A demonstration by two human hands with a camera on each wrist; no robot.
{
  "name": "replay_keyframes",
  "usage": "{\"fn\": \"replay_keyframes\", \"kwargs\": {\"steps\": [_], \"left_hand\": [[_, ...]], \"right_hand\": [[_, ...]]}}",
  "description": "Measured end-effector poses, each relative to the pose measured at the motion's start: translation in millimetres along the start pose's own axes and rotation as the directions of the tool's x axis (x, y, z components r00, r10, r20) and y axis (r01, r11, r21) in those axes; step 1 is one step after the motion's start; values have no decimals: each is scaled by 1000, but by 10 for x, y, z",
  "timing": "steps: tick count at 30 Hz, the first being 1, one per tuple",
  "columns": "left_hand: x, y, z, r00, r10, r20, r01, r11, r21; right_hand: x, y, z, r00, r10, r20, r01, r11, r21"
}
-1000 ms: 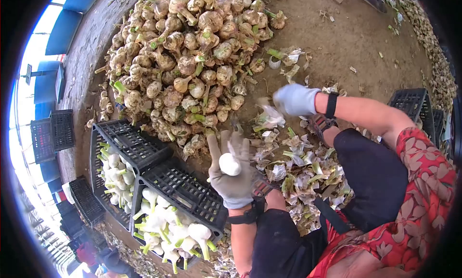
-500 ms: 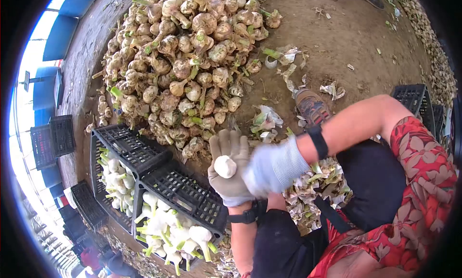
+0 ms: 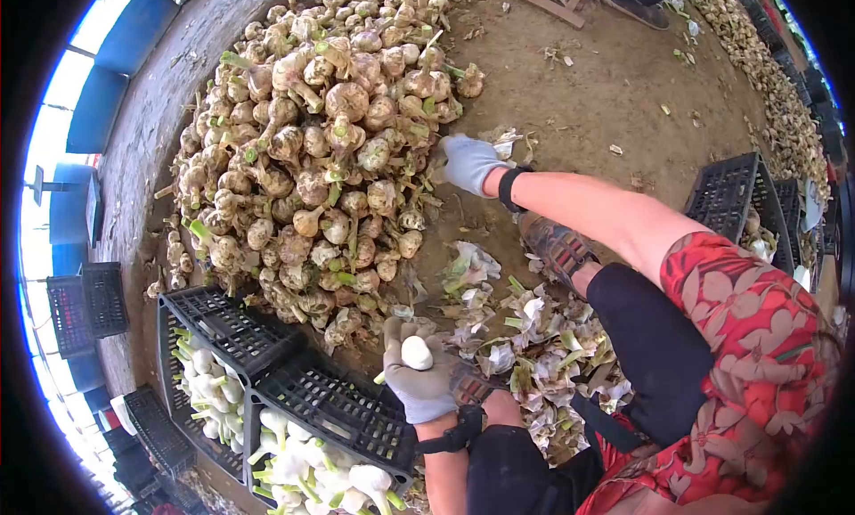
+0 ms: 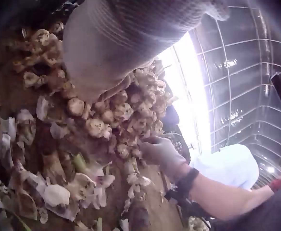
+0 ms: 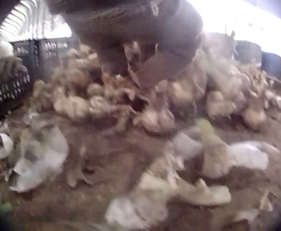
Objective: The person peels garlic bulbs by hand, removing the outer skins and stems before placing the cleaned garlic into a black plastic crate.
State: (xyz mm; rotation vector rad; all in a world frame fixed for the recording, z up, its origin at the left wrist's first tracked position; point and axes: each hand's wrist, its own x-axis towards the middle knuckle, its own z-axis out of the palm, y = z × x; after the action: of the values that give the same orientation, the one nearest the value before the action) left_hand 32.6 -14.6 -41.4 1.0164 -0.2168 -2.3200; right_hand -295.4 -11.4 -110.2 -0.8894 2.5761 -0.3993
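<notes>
My left fingers, loosely raised, cup a peeled white bulb (image 3: 416,353) in my upturned left hand (image 3: 422,388). My right hand (image 3: 472,164) reaches out at the edge of the garlic pile (image 3: 307,172), arm extended; whether its fingers grip anything, I cannot tell.

The right wrist view cuts off the right hand (image 5: 145,36) (and blurs it too).
</notes>
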Motion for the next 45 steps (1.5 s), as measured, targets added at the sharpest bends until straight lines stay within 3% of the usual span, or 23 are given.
{"fn": "replay_keyframes", "kwargs": {"steps": [3,4,5,8,10,11,13,14,15,17,21,25,26,29,30,33,36,38,39,41,42,45], "left_hand": [[-78,-102,222,985,115,-132,-59,929,366],[-54,-121,155,987,143,-66,-100,893,440],[-47,-148,237,975,185,-122,-105,872,478],[-48,-219,308,954,269,129,-288,714,638],[-91,-292,546,926,327,189,-363,634,683],[-92,-305,530,918,333,218,-386,614,688],[-94,-329,508,898,343,276,-433,574,696],[-131,-299,508,921,313,232,-384,631,674],[-173,-264,533,942,278,191,-333,686,647],[-222,-236,583,919,329,219,-387,639,665],[-206,-246,541,880,388,274,-456,534,712],[-234,-233,530,920,351,174,-381,698,606],[-213,-244,512,912,386,140,-383,676,629],[-249,-170,513,943,311,117,-326,796,510],[-229,-179,499,926,354,129,-368,774,516],[-252,-185,543,888,424,178,-438,665,605],[-188,-152,475,841,490,229,-442,380,812],[-169,-140,488,754,525,395,-503,74,861],[-164,-138,491,707,521,478,-515,-84,853],[-172,-149,463,672,532,515,-529,-142,837],[-188,-145,455,665,528,528,-515,-188,836],[-200,-154,457,630,530,567,-480,-308,821]], "right_hand": [[-6,39,67,990,-141,0,138,971,196],[-92,43,90,992,-125,-11,122,945,303],[-263,-60,-56,991,-105,78,59,893,446],[-735,-277,-139,919,-96,381,-234,646,727],[-1150,-507,-379,805,-188,563,-401,527,749],[-1246,-556,-350,733,-243,636,-422,570,705],[-1439,-678,-416,758,-294,582,-370,542,755],[-1446,-675,-408,685,-323,654,-473,486,735],[-1460,-691,-419,674,-342,655,-463,496,734],[-1507,-721,-479,655,-371,658,-441,519,732],[-1587,-817,-567,729,-386,566,-356,492,795],[-1581,-800,-612,683,-399,612,-441,443,781],[-1581,-781,-563,676,-418,607,-454,412,790],[-1577,-711,-419,664,-460,590,-474,351,807],[-1571,-707,-421,664,-467,584,-466,353,812],[-1537,-723,-520,665,-451,595,-437,411,800],[-1533,-761,-651,677,-433,595,-363,507,782],[-1518,-772,-618,686,-449,573,-319,523,791],[-1504,-766,-590,705,-432,562,-246,594,766],[-1482,-768,-565,743,-404,533,-102,720,687],[-1534,-805,-608,787,-423,449,-18,712,702],[-1535,-824,-519,811,-502,302,274,781,561]]}}
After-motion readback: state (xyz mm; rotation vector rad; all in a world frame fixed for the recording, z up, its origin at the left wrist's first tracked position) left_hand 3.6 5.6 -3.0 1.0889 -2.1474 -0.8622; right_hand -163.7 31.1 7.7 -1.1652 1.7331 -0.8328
